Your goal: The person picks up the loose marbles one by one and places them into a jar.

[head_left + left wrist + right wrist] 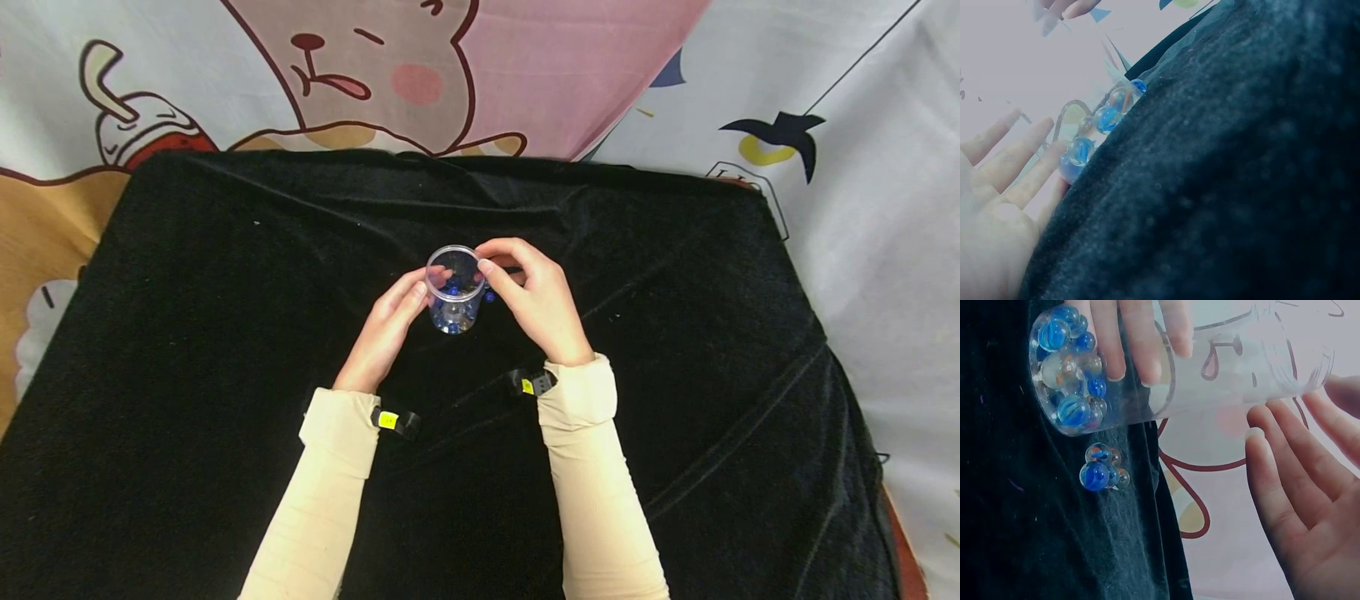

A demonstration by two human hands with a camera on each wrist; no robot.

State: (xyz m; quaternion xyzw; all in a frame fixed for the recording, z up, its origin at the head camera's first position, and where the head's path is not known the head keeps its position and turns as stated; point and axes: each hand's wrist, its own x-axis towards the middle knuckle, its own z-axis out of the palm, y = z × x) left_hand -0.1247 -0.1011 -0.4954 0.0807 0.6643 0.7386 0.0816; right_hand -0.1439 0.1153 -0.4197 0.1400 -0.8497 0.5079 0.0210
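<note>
A clear plastic cup (456,310) stands upright on black cloth, several blue and clear glass marbles (1074,411) in its bottom. My left hand (390,321) holds its left side, thumb near and fingers behind; the right wrist view shows those fingers (1141,359) through the wall. In the left wrist view, the hand (1004,200) lies beside blue-swirled marbles (1107,119), while glare washes out the cup. My right hand (536,296) is at the rim's right side, its fingertips at or very near the rim. The right wrist view shows no marble in that hand (1310,481).
A small cluster of marbles (1100,472) rests on the cloth just right of the cup. Black cloth (225,350) with creases covers the table. Behind it hangs a cartoon-printed curtain (585,67).
</note>
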